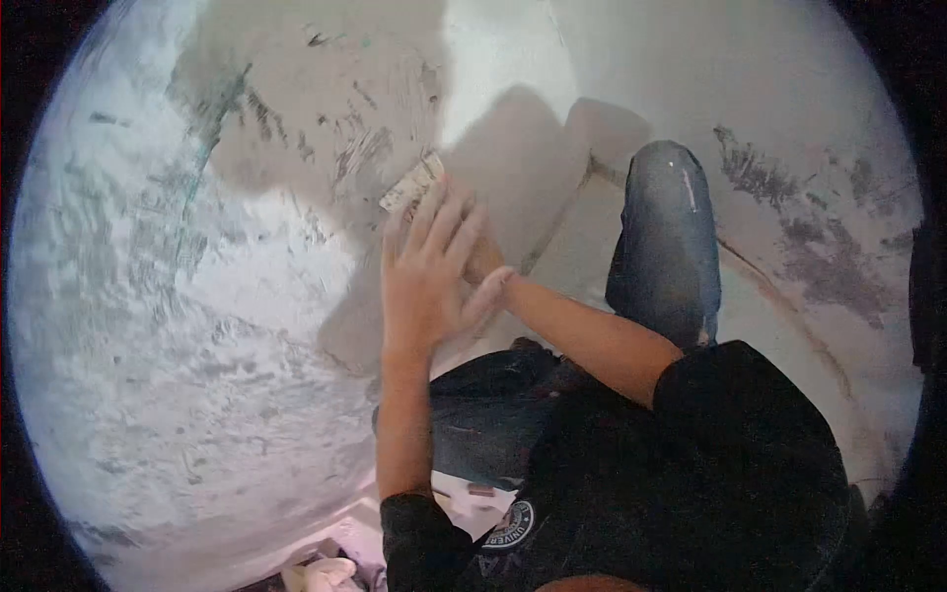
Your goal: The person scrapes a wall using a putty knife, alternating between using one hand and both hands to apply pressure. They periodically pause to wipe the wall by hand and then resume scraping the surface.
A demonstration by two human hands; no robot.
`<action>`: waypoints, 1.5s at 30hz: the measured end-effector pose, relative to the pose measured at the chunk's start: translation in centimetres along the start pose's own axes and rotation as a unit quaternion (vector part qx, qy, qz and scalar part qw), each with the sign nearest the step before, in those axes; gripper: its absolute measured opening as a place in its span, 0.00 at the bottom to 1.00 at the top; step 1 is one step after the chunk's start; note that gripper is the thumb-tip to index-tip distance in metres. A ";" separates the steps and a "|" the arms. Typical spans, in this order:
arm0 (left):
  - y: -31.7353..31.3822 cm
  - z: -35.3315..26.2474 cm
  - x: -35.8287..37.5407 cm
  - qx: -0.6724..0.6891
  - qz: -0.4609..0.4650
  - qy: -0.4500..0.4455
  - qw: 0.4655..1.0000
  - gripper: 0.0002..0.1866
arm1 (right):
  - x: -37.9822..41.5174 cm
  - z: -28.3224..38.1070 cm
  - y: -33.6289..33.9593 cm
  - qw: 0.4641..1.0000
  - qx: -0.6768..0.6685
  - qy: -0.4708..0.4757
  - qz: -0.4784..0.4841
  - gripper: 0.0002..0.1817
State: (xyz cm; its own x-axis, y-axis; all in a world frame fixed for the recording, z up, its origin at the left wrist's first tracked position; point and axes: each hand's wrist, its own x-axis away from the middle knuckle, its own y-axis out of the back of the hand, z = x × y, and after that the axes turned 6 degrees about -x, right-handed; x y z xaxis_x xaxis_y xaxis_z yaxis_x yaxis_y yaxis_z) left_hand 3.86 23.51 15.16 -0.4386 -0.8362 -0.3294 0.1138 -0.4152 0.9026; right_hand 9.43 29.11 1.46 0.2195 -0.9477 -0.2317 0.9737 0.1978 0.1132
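A small flat block (412, 185), pale and speckled, rests against the patchy grey-white wall (286, 128). My right hand (480, 259) grips its lower end, with most of the fingers hidden behind my other hand. Across the back of the right hand lies my left hand (426, 281), fingers stretched out and slightly apart, thumb pointing towards the right wrist. The left fingertips come up close to the block's lower edge. Dark smears and scrape marks cover the surface around the block.
My bent knee in jeans (669, 227) rises to the right of my hands. A cracked seam (789, 306) curves along the pale surface beyond it. Pale cloth-like items (326, 574) lie at the bottom left. Shadows of my arms fall across the wall.
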 end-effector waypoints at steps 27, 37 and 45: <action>-5.6 4.7 -4.9 -0.029 0.093 -0.027 0.995 0.48 | -3.4 0.5 -3.0 0.892 -0.424 -0.155 0.034 0.20; -6.2 4.0 -4.6 -0.057 0.082 0.009 0.995 0.51 | -3.4 0.6 -1.7 0.960 -0.274 -0.018 0.059 0.17; -5.7 4.3 -6.4 -0.063 0.071 -0.007 0.995 0.54 | -5.8 3.0 -0.5 0.772 -0.615 -0.163 -0.012 0.14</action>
State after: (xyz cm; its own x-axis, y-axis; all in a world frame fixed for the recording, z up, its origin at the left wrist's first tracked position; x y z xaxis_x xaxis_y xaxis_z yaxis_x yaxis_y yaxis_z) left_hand 2.15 32.80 13.32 -0.4218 -0.8852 -0.1964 0.2867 -0.3357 0.8973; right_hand 7.44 33.71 5.64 0.3683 -0.9278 0.0596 0.3440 0.0764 -0.9359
